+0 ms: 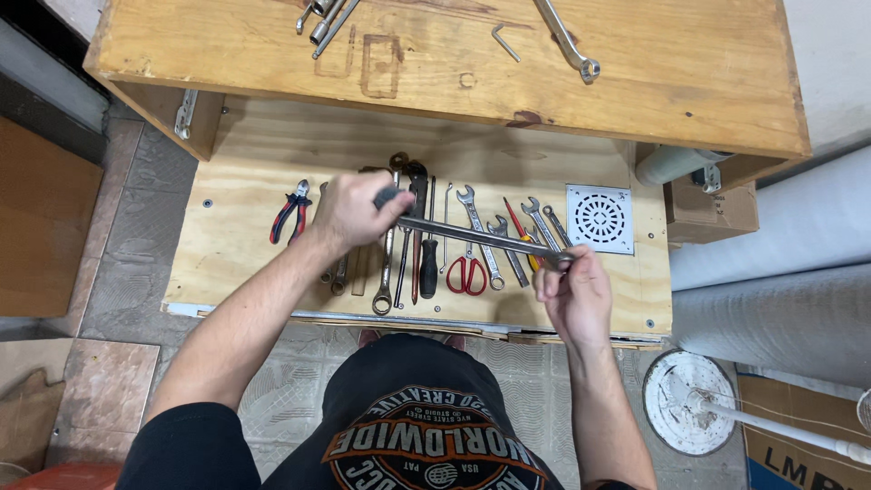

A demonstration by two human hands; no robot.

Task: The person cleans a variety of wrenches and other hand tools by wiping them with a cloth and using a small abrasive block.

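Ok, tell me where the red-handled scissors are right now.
The red-handled scissors lie on the lower wooden board, near its front edge at the middle of the head view, under the long wrench held between both hands, beside the black-handled screwdriver.

a wooden workbench (635,82) above a plywood shelf (236,245); grey tiled floor (127,227); cardboard boxes (717,213) at right

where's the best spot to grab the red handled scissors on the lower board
Probably by the red loops of the scissors, coming from the near edge of the lower board. The loops point toward the person and lie free, while the blades run up between a screwdriver and a wrench.
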